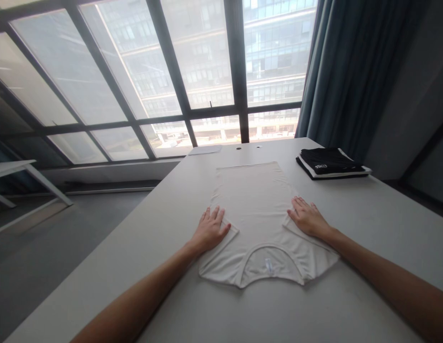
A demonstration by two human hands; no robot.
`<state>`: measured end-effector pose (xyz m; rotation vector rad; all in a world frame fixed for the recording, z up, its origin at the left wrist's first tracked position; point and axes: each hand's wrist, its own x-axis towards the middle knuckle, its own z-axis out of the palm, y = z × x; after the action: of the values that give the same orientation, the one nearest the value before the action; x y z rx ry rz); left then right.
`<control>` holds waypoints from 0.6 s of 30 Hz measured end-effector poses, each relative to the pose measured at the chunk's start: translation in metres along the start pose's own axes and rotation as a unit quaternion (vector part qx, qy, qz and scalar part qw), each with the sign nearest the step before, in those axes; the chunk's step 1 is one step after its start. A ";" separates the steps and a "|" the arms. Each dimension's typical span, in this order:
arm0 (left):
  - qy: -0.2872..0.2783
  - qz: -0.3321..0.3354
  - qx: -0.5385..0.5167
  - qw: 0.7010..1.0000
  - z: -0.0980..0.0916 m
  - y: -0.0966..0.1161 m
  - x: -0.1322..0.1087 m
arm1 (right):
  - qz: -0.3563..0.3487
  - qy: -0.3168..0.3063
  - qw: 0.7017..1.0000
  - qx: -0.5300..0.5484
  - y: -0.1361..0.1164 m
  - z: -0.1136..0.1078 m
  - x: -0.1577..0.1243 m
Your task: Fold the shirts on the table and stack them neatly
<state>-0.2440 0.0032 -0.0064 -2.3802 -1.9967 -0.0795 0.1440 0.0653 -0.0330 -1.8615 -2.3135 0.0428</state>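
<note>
Forearms: both bare, coming in from the bottom corners and angling toward the middle of the table (364, 224).
Neck end: the white T-shirt (255, 200) lies flat on the table with its collar (268, 249) closest to the person and a little white tag (267, 265) showing inside it.
Left hand: the left hand (210, 229) is palm down and totally open, fingers a bit spread. It grips nothing, just lies flat across the shirt's left edge with the thumb on the cloth and the outer fingers seemingly on bare tabletop.
Right hand: same deal for the right hand (307, 217), flat and open with nothing held, resting on the shirt's right side.
Sides: the cloth looks folded inward under both hands, so the body reads as a long strip that's wider at the shoulders.
Hem: the hem (248, 166) is the far end, straight and smooth, pointing at the window.
Far right: a folded stack of dark clothes (330, 162) with a white layer in it, well apart from the shirt, near the table's right edge.
Far edge: a thin pale sheet (205, 149) lies near the far-left corner, with two small round holes (239, 148) in the tabletop beside it.
Off left: another white table (14, 167) stands on the grey floor (46, 247).
Background: a big window (192, 62) with dark frames and office buildings outside, plus a blue-grey curtain (350, 62) on the right.
</note>
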 end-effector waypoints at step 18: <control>0.015 0.091 -0.068 0.993 -0.006 0.013 -0.015 | -0.007 0.012 1.000 0.007 -0.001 -0.002 -0.002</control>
<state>-0.2338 -0.0142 -0.0015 -2.6162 -1.8064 -0.2520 0.1438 0.0633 -0.0315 -1.8294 -2.3035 0.0346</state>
